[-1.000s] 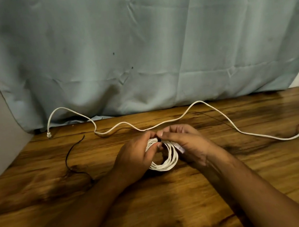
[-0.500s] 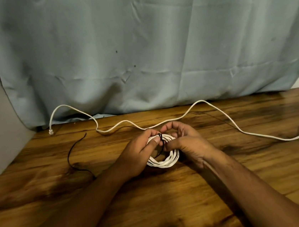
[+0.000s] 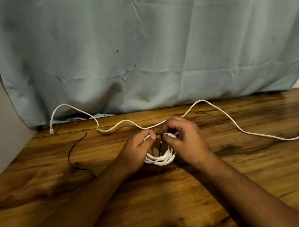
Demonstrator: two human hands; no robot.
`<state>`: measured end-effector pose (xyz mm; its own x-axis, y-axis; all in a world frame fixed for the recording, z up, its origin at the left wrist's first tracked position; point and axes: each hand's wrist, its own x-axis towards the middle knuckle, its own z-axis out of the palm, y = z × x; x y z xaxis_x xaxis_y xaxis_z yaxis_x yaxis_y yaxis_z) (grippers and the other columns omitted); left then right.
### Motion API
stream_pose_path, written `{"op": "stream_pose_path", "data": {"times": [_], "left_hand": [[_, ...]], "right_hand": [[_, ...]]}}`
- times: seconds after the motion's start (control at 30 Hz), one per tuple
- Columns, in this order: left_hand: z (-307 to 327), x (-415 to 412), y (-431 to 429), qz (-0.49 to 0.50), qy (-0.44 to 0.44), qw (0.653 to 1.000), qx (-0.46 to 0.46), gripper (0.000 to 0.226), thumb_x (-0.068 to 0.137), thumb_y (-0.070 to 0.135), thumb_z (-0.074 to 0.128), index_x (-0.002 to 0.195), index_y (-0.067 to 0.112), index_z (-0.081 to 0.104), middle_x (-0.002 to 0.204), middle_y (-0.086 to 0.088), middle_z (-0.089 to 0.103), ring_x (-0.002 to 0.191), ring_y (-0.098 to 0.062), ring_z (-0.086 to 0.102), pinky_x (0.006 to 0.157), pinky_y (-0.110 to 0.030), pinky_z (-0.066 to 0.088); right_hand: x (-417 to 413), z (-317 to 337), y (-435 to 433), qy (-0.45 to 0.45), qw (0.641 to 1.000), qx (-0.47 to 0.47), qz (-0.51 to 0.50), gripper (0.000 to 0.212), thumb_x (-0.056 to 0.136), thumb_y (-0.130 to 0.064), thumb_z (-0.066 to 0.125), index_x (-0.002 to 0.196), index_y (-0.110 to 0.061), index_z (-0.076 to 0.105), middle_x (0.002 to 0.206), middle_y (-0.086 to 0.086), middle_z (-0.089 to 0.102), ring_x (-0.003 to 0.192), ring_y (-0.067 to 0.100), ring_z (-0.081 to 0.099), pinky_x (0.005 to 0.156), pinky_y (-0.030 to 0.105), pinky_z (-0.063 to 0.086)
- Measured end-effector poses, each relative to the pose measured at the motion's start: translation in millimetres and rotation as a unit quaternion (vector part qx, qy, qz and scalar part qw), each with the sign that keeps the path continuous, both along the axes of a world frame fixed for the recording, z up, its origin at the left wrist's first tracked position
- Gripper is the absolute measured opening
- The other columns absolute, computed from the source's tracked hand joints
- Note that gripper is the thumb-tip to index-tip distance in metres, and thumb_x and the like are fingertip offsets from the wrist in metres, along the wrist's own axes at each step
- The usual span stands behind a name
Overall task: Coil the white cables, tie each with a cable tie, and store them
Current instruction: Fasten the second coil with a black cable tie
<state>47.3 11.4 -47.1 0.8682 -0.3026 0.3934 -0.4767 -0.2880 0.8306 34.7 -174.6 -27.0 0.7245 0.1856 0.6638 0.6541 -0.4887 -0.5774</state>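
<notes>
Coiled white cable (image 3: 162, 159) sits mid wooden table (image 3: 262, 165). Left hand (image 3: 138, 152) pinches the coil's far edge, thumb against curled fingers. Right hand (image 3: 185, 142), fingers curled, pinches black cable tie (image 3: 160, 145) at the coil. 1 loose white cable (image 3: 201, 100) snakes behind. 1 spare black tie (image 3: 69, 155) lies left.

A white cable coil (image 3: 161, 158) sits tilted at mid-table, with a black cable tie (image 3: 160, 145) crossing its top. A loose white cable (image 3: 125, 120) snakes along the far side. A second black tie (image 3: 69, 156) lies to the left.
</notes>
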Motion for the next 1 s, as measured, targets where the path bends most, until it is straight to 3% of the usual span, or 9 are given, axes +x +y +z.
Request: {"op": "stream_pose_path", "data": {"times": [0.17,0.23,0.3,0.4,0.53,0.67,0.83,0.9,1.0], "left_hand": [[-1.6,0.5,-4.1,0.022,-0.019,0.999,0.025,0.025,0.098,0.037,0.047,0.102,0.021,0.067,0.078,0.012,0.062,0.072,-0.005,0.055,0.072,-0.037,0.046],[-1.1,0.3,-6.1,0.045,-0.04,0.996,0.058,0.031,0.096,0.04,0.046,0.106,0.02,0.067,0.086,0.008,0.069,0.082,-0.009,0.063,0.079,-0.041,0.051],[-1.4,1.6,-5.7,0.061,-0.056,0.992,0.094,0.034,0.097,0.043,0.044,0.109,0.021,0.068,0.095,0.003,0.073,0.091,-0.014,0.067,0.084,-0.046,0.053],[-2.8,1.0,-1.4,0.075,-0.083,0.981,0.157,0.037,0.097,0.048,0.039,0.11,0.026,0.066,0.094,0.005,0.072,0.09,-0.015,0.068,0.08,-0.047,0.053],[-6.3,-2.8,2.3,0.114,-0.14,0.95,0.253,0.039,0.097,0.053,0.034,0.114,0.032,0.062,0.102,0.005,0.071,0.094,-0.017,0.065,0.079,-0.041,0.052],[-4.1,-6.8,-0.9,0.12,-0.203,0.932,0.275,0.034,0.099,0.052,0.035,0.114,0.032,0.058,0.099,0.003,0.071,0.09,-0.021,0.066,0.073,-0.039,0.05],[-0.1,-13.4,-4.0,0.123,-0.303,0.907,0.266,0.036,0.1,0.048,0.04,0.116,0.025,0.062,0.098,0.004,0.074,0.086,-0.02,0.069,0.064,-0.033,0.048],[0.8,-15.9,-5.4,0.122,-0.318,0.902,0.265,0.035,0.099,0.049,0.041,0.118,0.025,0.06,0.091,0.004,0.073,0.079,-0.019,0.069,0.059,-0.03,0.042],[2.3,-18.7,-9.0,0.112,-0.308,0.911,0.251,0.033,0.098,0.051,0.043,0.124,0.032,0.052,0.089,0.004,0.073,0.077,-0.021,0.07,0.058,-0.032,0.046]], "right_hand": [[0.4,4.0,-4.2,-0.023,0.998,-0.056,-0.015,0.006,0.086,-0.01,0.074,0.087,-0.015,0.074,0.087,-0.006,0.07,0.085,0.012,0.066,0.072,0.04,0.054],[-0.8,7.3,-6.5,-0.047,0.995,-0.088,-0.019,0.002,0.088,-0.013,0.073,0.087,-0.014,0.071,0.085,-0.004,0.067,0.082,0.014,0.064,0.07,0.041,0.052],[-2.7,10.9,-9.3,-0.064,0.989,-0.133,-0.028,0.007,0.089,-0.021,0.069,0.088,-0.014,0.07,0.086,-0.003,0.065,0.081,0.016,0.062,0.068,0.042,0.051],[-5.7,13.0,-11.0,-0.061,0.982,-0.175,-0.031,0.008,0.089,-0.028,0.065,0.09,-0.021,0.071,0.088,-0.008,0.065,0.082,0.014,0.062,0.068,0.042,0.052],[-0.4,9.7,-10.3,0.078,0.994,-0.074,-0.001,0.014,0.089,-0.024,0.075,0.076,-0.021,0.069,0.073,-0.005,0.069,0.07,0.009,0.064,0.063,0.041,0.053],[0.3,13.8,-18.3,0.209,0.973,0.062,0.079,0.031,0.098,-0.019,0.07,0.069,-0.01,0.063,0.059,0.003,0.057,0.055,0.011,0.048,0.053,0.028,0.038],[-3.6,11.9,-17.1,0.302,0.919,0.216,0.134,0.021,0.094,-0.014,0.072,0.075,-0.008,0.073,0.068,0.011,0.068,0.055,0.015,0.059,0.054,0.025,0.047],[-2.9,11.7,-20.2,0.359,0.89,0.244,0.141,0.012,0.089,-0.016,0.076,0.08,-0.008,0.078,0.075,0.014,0.073,0.06,0.02,0.065,0.06,0.028,0.053],[-1.2,11.6,-21.1,0.434,0.844,0.277,0.149,0.009,0.085,-0.013,0.076,0.082,-0.004,0.077,0.073,0.015,0.072,0.055,0.02,0.066,0.054,0.028,0.058]]}}
